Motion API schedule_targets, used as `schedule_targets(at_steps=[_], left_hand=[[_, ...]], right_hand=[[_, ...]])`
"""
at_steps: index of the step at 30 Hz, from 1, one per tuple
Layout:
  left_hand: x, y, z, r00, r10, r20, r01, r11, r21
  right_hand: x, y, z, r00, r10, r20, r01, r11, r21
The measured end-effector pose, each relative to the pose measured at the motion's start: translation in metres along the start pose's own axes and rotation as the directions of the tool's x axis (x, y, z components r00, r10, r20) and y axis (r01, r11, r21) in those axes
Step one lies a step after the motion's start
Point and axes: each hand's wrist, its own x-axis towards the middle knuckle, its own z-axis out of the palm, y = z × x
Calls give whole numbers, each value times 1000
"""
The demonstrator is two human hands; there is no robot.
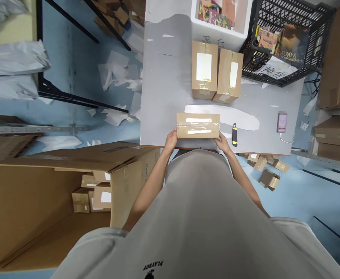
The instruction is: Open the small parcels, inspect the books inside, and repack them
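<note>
A small taped cardboard box [198, 123] with white labels is at the front edge of the grey table, held between both hands. My left hand [170, 140] grips its left end with the fingers closed against the cardboard. At the right end, my right hand [222, 142] is closed on the lower corner. Just right of that hand lies a black and yellow utility knife [234, 135]. Two more sealed cardboard boxes [204, 69] [228, 75] with labels stand side by side farther back.
A white bin [222, 35] and a black plastic crate [286, 69], both with books, stand at the back. A phone [282, 122] with a cable lies on the right. A large open carton [27, 217] with several small boxes stands lower left. Paper scraps [114, 69] litter the floor.
</note>
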Motion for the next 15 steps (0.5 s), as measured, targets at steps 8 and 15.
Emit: schedule_targets(at_steps=[8, 15], left_hand=[[-7, 2, -20, 997, -73, 38, 72, 997, 15], [-8, -5, -24, 999, -31, -29, 34, 994, 105]], right_hand=[[-19, -17, -15, 997, -47, 63, 46, 999, 6], [-27, -9, 11, 988, 112, 103, -101, 989, -109]])
